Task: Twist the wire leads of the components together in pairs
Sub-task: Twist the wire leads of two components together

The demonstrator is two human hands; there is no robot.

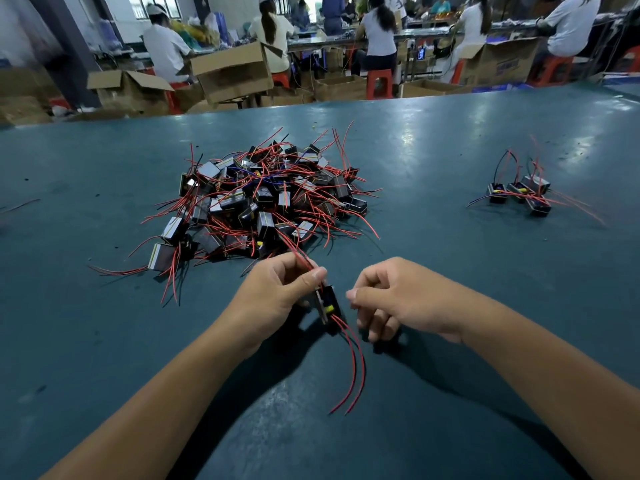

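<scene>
My left hand (277, 296) pinches a small black component (329, 304) by its upper red wire leads, just above the green table. Two more red leads (355, 368) trail down from the component toward me, untwisted and side by side. My right hand (391, 299) hovers a few centimetres right of the component, fingers curled, thumb and forefinger nearly touching, with nothing seen in them. A large heap of the same components (263, 202) with tangled red and black leads lies just beyond my left hand. A small group of components (523, 195) sits apart at the far right.
The green table (104, 341) spreads wide around both arms. A loose dark wire (20, 205) lies at the far left edge. Beyond the table's far edge are cardboard boxes (232, 74), red stools and several seated people at benches.
</scene>
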